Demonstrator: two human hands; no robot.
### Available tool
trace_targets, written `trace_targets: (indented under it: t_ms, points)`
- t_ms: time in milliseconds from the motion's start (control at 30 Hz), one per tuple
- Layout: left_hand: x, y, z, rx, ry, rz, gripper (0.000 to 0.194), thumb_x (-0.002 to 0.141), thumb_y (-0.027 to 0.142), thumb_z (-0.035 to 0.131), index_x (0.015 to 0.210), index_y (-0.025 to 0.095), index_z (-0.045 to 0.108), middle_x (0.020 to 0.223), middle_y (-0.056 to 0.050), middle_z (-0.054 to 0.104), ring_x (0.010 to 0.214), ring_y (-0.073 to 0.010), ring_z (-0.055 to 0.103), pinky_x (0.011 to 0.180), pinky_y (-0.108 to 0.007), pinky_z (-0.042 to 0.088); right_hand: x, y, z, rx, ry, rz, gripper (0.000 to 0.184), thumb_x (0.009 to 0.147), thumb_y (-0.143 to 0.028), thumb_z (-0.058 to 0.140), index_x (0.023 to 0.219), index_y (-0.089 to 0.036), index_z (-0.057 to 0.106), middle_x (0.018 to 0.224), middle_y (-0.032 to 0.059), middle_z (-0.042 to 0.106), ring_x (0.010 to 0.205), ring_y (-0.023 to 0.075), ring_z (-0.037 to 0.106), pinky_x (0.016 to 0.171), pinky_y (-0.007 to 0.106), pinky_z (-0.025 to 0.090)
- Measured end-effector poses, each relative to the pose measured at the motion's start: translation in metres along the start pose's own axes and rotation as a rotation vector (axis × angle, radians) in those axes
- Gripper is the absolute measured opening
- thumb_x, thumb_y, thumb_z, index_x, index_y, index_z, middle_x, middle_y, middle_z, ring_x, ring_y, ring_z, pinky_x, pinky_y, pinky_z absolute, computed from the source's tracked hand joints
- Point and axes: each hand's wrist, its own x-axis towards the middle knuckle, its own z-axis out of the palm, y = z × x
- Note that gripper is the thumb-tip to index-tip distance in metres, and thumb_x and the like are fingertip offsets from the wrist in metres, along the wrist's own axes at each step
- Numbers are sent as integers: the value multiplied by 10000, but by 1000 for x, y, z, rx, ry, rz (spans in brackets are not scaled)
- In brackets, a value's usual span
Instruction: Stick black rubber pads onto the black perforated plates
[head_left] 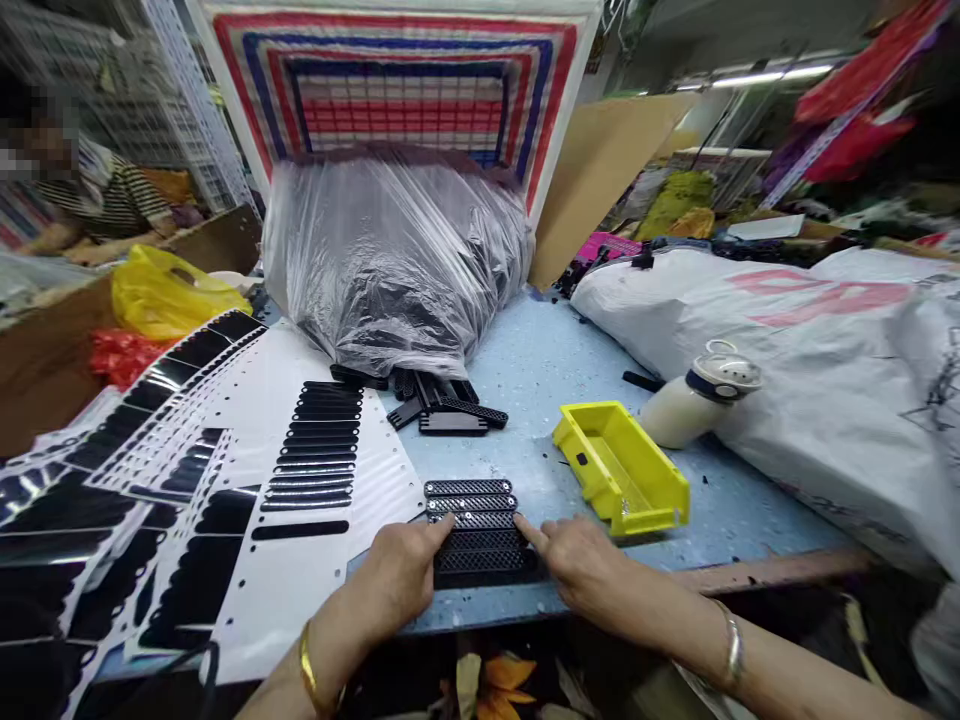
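Several flat black perforated plastic strips [471, 510] lie side by side in a row on the pale blue table [540, 360] near its front edge. My left hand [401, 578] rests at the row's left end, fingers curled, its forefinger touching a strip. At the right end my right hand [574, 558] has its forefinger stretched onto the strips and the other fingers folded. Neither hand lifts anything. A white backing sheet [315, 470] with rows of black stickers lies just left of the strips.
A yellow plastic tray [622, 470] stands right of the strips, a white bottle [694, 400] behind it. A clear bag of black parts [390, 260] with loose parts [442, 405] sits at the back. White sacks [810, 370] fill the right. A person sits far left.
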Motion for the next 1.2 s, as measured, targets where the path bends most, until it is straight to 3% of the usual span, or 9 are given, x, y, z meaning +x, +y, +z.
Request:
trace_targets:
  t_ms: [200, 333, 600, 800, 967, 1100, 1200]
  points:
    - [-5, -4, 2, 19, 25, 21, 628, 733, -12, 438, 1337, 113, 557, 976, -136, 763, 844, -281, 741, 749, -414, 619, -5, 0, 38, 183, 66, 79, 806, 653, 38, 425, 1447, -90, 366, 778, 50, 677, 618, 197, 595, 580, 296, 385]
    - [-12, -7, 0, 80, -8, -2, 656, 710, -13, 450, 1347, 105, 555, 917, -136, 760, 796, -288, 737, 716, -419, 617, -7, -1, 51, 209, 112, 101, 853, 647, 54, 404, 1479, -110, 321, 779, 47, 685, 616, 200, 602, 592, 298, 409]
    - [-21, -14, 0, 93, -22, -55, 660, 731, -18, 435, 1356, 150, 568, 875, -124, 767, 774, -281, 738, 687, -402, 605, -5, -3, 46, 214, 103, 97, 831, 633, 68, 390, 1449, -91, 363, 801, 61, 693, 621, 210, 621, 588, 305, 450]
    - [-17, -13, -4, -209, 76, -72, 531, 797, 18, 434, 1255, 167, 658, 1003, -115, 777, 881, -246, 748, 780, -345, 591, -4, -4, 38, 231, 94, 82, 817, 634, 76, 379, 1444, -34, 353, 814, 82, 688, 628, 225, 630, 591, 326, 491]
    - [-13, -10, -12, -373, 148, -57, 463, 821, 39, 448, 1158, 210, 716, 943, -62, 790, 833, -207, 751, 746, -284, 579, -3, -4, 31, 256, 95, 72, 795, 627, 80, 376, 1416, -10, 389, 786, 81, 686, 619, 224, 633, 587, 325, 503]
    - [-17, -15, -5, -293, 218, -37, 464, 838, 53, 428, 1222, 155, 668, 943, -102, 782, 812, -213, 749, 724, -291, 583, -4, -5, 35, 230, 112, 75, 809, 627, 73, 380, 1431, -17, 372, 784, 81, 684, 605, 222, 623, 579, 326, 498]
    - [-20, -21, 5, -79, 185, 13, 544, 792, 25, 421, 1298, 113, 600, 897, -124, 774, 757, -236, 742, 679, -331, 593, -5, -6, 41, 208, 138, 88, 809, 636, 60, 385, 1440, -28, 362, 768, 74, 675, 595, 220, 609, 567, 320, 485]
